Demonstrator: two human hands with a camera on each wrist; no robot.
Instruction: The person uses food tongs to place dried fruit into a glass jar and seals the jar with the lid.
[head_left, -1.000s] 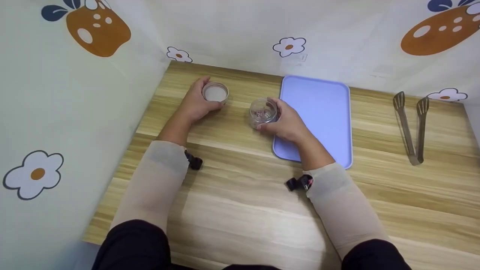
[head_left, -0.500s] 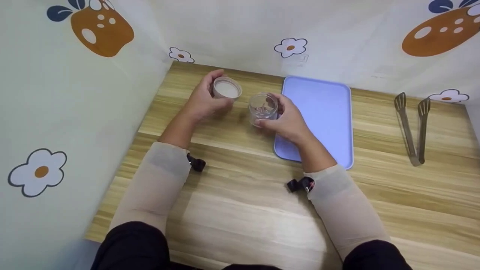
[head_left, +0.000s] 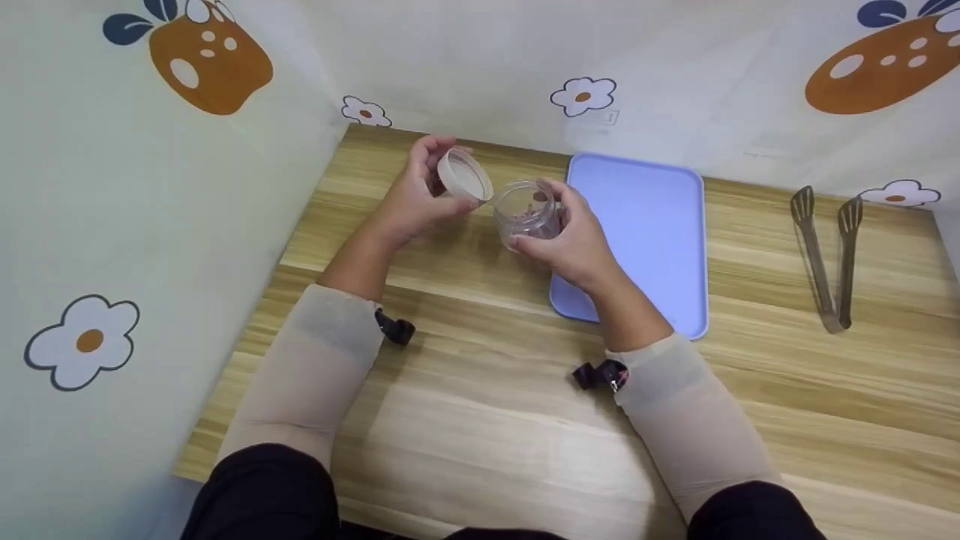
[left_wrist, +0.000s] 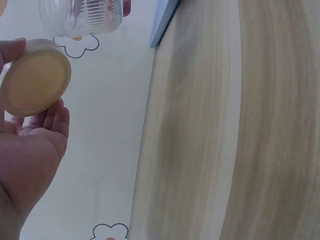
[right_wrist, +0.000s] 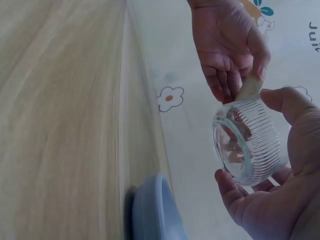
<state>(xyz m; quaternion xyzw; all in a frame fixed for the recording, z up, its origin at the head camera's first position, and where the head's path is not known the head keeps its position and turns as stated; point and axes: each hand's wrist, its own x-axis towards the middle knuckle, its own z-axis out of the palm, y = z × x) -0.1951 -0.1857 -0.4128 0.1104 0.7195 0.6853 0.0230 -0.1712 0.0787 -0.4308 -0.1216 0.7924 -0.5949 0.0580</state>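
Note:
A round, pale beige lid (head_left: 463, 175) is pinched by its rim between the thumb and fingers of my left hand (head_left: 414, 196). It tilts, its hollow underside facing the jar; the left wrist view shows its flat outer face (left_wrist: 37, 82). Close beside it, my right hand (head_left: 577, 236) grips a clear glass jar (head_left: 517, 214) round its side, the mouth uncovered. Ribbed walls show on the jar (right_wrist: 257, 137) in the right wrist view, where it is held above the table. Small reddish-brown bits lie inside; their kind is too small to tell. Lid and jar look slightly apart.
A lavender tray (head_left: 649, 240) lies on the wooden table (head_left: 487, 420), partly beneath my right hand. Metal tongs (head_left: 825, 262) with slotted ends lie spread farther right. A patterned wall covering (head_left: 465, 67) borders the table at the back and left.
My left hand has moved right and a little away from me with the lid, which has tilted toward the jar. The jar in my right hand has shifted slightly up and tipped.

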